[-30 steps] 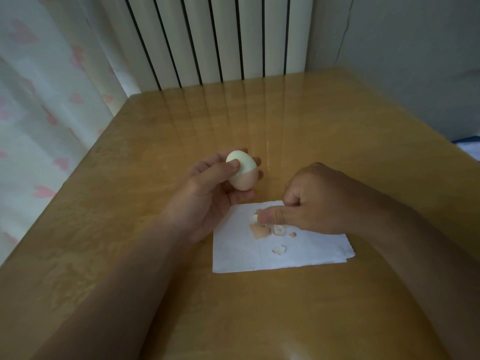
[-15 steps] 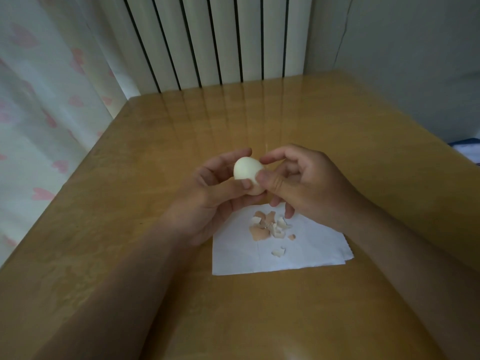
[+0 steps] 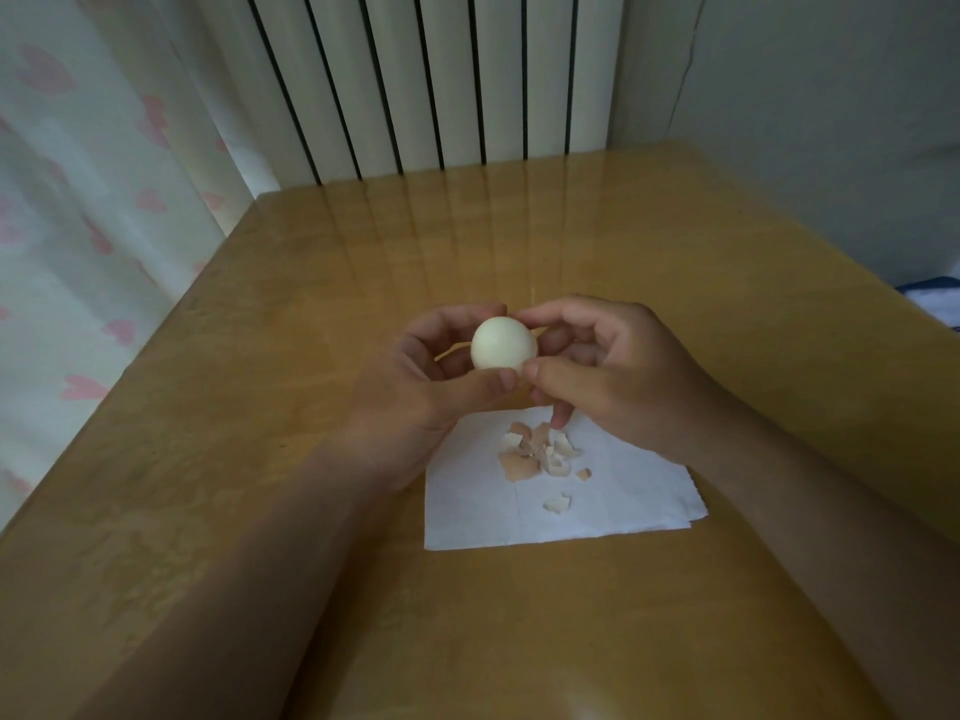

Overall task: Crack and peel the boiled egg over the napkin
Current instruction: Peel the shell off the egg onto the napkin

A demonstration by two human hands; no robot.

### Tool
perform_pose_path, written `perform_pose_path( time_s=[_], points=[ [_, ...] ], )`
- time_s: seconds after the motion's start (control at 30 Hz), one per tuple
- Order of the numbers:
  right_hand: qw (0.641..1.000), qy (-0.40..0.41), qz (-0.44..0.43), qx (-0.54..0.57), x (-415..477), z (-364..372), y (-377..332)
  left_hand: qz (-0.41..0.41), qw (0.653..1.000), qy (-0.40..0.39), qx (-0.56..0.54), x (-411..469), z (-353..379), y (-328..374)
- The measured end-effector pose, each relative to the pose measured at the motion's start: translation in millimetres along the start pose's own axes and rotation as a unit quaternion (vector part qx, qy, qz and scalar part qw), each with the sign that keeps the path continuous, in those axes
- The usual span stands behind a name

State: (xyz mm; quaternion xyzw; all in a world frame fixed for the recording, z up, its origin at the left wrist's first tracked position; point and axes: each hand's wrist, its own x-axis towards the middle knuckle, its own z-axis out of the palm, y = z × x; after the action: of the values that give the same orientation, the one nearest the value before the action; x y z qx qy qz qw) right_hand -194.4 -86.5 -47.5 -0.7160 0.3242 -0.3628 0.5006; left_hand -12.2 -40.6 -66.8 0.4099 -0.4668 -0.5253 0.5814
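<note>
At frame centre, the left hand (image 3: 415,387) curls its grip round the pale, mostly peeled boiled egg (image 3: 503,349). The right hand (image 3: 613,376) pinches the egg's lower right edge, above the white paper napkin (image 3: 613,506) with brown shell fragments (image 3: 537,452) on the glossy wooden tabletop (image 3: 260,407).

At one table (image 3: 260,459): two hands, a left hand (image 3: 415,402) and a right hand (image 3: 618,376), one egg (image 3: 503,349) and one napkin (image 3: 623,511). There is one shell heap (image 3: 537,452), its pieces too jumbled to count. Two strays lie off it, a small chip (image 3: 583,474) at four o'clock and a larger chip (image 3: 557,504) at five.
</note>
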Motion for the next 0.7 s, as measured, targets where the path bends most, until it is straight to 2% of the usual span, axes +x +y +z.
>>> perform_pose_path(
  time_s=[0.27,0.43,0.7],
  points=[
    [0.999,0.008,0.028,0.020,0.6,1.5,1.4,0.066,0.986,0.009,0.156,-6.1,7.0,1.5],
    [0.999,0.032,0.041,0.013,1.4,5.1,4.0,0.095,0.973,0.018,0.210,-6.1,8.8,-4.3],
    [0.992,0.066,0.019,-0.102,1.2,7.2,15.9,0.102,0.962,0.026,0.250,-5.1,8.3,-9.8]
  ],
)
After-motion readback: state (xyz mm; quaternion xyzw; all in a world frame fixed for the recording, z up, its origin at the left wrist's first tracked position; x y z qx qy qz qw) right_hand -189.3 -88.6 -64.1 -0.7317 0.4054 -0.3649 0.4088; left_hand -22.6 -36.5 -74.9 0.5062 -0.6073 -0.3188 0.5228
